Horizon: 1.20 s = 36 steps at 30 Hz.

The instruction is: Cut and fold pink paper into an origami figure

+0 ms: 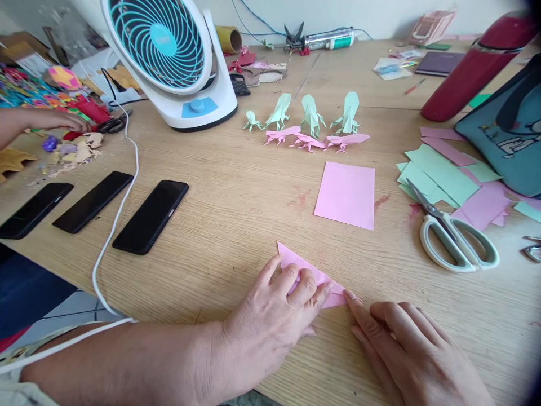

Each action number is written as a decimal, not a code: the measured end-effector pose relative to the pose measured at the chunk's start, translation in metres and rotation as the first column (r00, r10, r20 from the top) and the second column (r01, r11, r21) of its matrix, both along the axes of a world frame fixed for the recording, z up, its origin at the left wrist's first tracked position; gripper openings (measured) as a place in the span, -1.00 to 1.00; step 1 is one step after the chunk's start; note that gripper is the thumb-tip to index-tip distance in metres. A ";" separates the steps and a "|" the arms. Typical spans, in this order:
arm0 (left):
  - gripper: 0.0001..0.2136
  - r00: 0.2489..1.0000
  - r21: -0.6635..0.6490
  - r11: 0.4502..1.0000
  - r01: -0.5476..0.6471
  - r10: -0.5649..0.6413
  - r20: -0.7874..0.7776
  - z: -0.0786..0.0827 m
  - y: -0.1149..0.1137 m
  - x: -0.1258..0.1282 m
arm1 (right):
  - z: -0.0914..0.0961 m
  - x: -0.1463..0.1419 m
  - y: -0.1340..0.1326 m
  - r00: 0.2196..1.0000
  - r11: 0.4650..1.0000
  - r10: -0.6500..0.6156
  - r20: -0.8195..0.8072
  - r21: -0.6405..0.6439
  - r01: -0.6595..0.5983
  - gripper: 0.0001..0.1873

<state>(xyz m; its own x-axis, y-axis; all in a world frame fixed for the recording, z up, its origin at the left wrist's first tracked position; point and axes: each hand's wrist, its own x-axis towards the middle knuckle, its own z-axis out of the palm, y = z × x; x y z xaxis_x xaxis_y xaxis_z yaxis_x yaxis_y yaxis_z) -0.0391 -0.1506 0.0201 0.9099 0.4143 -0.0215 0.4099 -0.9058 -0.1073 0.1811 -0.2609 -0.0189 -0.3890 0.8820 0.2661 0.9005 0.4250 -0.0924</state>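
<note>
Here, the loosely curled left hand [273, 324] presses pointed, folded pink paper [291, 258], bent right hand [416, 349] touching it.

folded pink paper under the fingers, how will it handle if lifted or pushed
The folded pink paper looks thin, so it is probably light and easily bent. Its doubled layers may make it stiffer than the flat pink sheet.

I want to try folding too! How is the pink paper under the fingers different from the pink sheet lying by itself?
The folded, partly hidden pink paper has creases and a slanting, pointed outline; the flat, four-sided pink paper sheet lies unfolded. The left hand and right hand touch the folded paper; neither touches the flat sheet. Both are pink paper on the light-brown wooden table.
</note>
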 end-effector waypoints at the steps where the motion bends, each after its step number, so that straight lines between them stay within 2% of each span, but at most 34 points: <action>1: -0.47 1.000 -0.002 1.000 0.004 -0.004 0.002 0.000 0.000 0.000 | 0.000 0.000 0.000 1.000 1.000 0.003 0.006 0.002 -0.003 -0.59; 13: -0.53 0.996 0.047 0.994 0.094 -0.094 -0.001 -0.002 -0.002 -0.002 | 0.005 -0.001 0.006 1.000 0.997 0.021 -0.001 0.070 -0.021 -0.63; 19: -0.44 0.995 0.025 0.995 0.101 -0.101 -0.007 -0.005 -0.002 0.000 | 0.006 -0.004 0.010 0.999 0.996 0.008 -0.038 0.094 -0.004 -0.64; 29: -0.33 0.996 -0.007 0.996 0.085 -0.085 0.035 -0.010 -0.003 -0.003 | 0.005 0.004 0.000 0.997 0.998 0.055 0.058 0.008 -0.055 -0.62; 36: -0.32 0.995 -0.010 0.996 0.084 -0.083 0.046 -0.011 -0.006 -0.003 | 0.009 -0.008 0.006 0.999 1.000 0.001 0.046 -0.002 -0.001 -0.67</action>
